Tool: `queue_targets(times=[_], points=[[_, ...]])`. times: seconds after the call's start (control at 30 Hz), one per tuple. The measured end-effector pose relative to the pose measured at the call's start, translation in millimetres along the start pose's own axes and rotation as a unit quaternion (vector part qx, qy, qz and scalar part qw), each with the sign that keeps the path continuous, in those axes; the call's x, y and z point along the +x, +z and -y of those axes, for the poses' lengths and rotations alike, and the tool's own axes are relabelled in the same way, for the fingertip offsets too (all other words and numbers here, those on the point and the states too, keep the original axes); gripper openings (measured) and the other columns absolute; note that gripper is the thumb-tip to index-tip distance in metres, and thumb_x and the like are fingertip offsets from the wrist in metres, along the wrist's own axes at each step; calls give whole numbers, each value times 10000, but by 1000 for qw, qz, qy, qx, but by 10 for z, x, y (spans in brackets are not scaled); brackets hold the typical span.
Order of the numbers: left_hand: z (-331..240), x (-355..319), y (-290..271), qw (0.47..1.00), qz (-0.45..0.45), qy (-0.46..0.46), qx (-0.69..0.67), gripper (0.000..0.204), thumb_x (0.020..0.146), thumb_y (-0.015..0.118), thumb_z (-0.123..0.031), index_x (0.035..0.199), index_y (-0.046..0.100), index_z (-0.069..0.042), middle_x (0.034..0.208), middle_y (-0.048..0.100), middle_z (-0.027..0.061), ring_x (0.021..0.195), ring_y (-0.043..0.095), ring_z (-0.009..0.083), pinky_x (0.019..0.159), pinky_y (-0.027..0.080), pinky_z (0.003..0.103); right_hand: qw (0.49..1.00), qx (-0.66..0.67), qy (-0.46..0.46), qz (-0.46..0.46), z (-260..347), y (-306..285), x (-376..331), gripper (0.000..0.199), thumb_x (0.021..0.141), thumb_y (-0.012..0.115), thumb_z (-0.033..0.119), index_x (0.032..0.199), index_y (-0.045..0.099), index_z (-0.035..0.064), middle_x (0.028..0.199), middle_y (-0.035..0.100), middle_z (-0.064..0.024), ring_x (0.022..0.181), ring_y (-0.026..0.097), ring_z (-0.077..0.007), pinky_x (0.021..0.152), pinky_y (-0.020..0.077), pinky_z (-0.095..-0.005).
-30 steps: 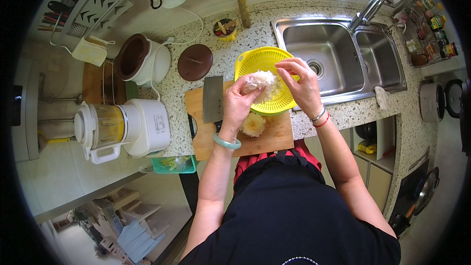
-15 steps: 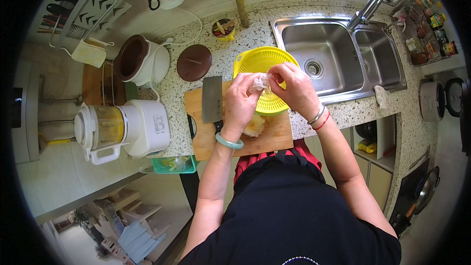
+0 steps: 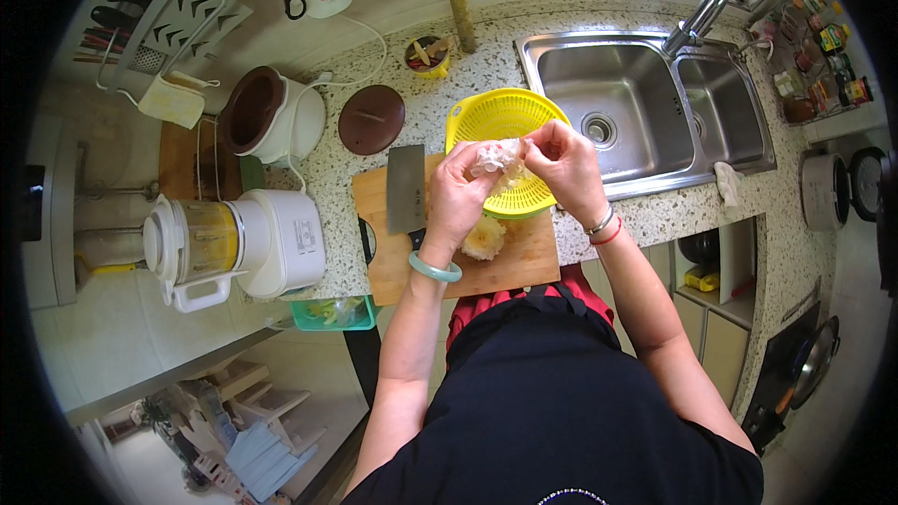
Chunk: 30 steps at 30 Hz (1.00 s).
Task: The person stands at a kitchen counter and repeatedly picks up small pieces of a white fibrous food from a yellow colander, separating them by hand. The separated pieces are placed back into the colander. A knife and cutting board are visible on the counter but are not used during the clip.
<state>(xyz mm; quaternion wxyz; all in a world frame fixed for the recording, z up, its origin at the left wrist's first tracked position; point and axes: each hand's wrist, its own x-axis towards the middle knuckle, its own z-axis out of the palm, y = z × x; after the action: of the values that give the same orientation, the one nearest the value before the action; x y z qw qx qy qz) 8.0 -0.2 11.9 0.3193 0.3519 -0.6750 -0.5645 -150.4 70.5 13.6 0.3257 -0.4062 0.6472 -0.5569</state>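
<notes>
Over the yellow colander [image 3: 468, 122], my left hand [image 3: 455, 194] is closed around a ruffled, whitish piece of white fungus [image 3: 499, 157]. The fingertips of my right hand [image 3: 571, 168] pinch the right edge of that piece. Beneath, some pale bits show inside the colander, partly hidden by my hands. A second, cream-yellow clump of white fungus [image 3: 484, 238] lies on the wooden cutting board [image 3: 398, 271], just right of my left wrist. Left of my left hand a cleaver [image 3: 406, 189] rests flat on the board, its dark handle partly behind my wrist.
A double steel sink [image 3: 599, 84] is at the right, with a rag [image 3: 726, 184] on its front edge. To the left stand a blender [image 3: 271, 243], a white cooker [image 3: 295, 117] and its brown lid [image 3: 371, 120]. A green bin [image 3: 329, 313] hangs below the counter edge.
My right hand has shifted slightly right and down, its fingers drawn together at the fungus edge. More of the piece now shows between my hands. The cleaver and board stay put.
</notes>
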Motion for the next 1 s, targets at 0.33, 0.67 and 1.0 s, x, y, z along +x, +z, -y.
queue_targets(times=[0.33, 0.67, 1.0], points=[[158, -20, -51, 992, 17, -47, -112, 256, 866, 682, 0, 1120, 648, -1, 1020, 689, 21, 941, 644, 95, 852, 513, 244, 983, 171, 64, 19, -81, -121, 77, 199, 924, 661, 154, 993, 661, -33, 874, 707, -63, 762, 640, -84, 713, 523, -226], [169, -17, -34, 997, -15, -53, -54, 265, 851, 703, -18, 1111, 656, 4, 1035, 687, 38, 933, 652, 110, 826, 514, 249, 995, -45, -58, -70, -233, -54, 91, 117, 863, 702, 81, 949, 706, 1, 791, 691, -61, 680, 632, -91, 633, 516, -239], [-97, -30, 27, 968, -35, 103, 225, 307, 778, 679, 5, 1078, 683, -63, 990, 641, 86, 900, 642, 267, 793, 523, 340, 963, -164, -215, 17, 171, 3, 34, 168, 812, 730, 76, 952, 655, 21, 791, 641, -79, 687, 642, -177, 643, 527, -287]])
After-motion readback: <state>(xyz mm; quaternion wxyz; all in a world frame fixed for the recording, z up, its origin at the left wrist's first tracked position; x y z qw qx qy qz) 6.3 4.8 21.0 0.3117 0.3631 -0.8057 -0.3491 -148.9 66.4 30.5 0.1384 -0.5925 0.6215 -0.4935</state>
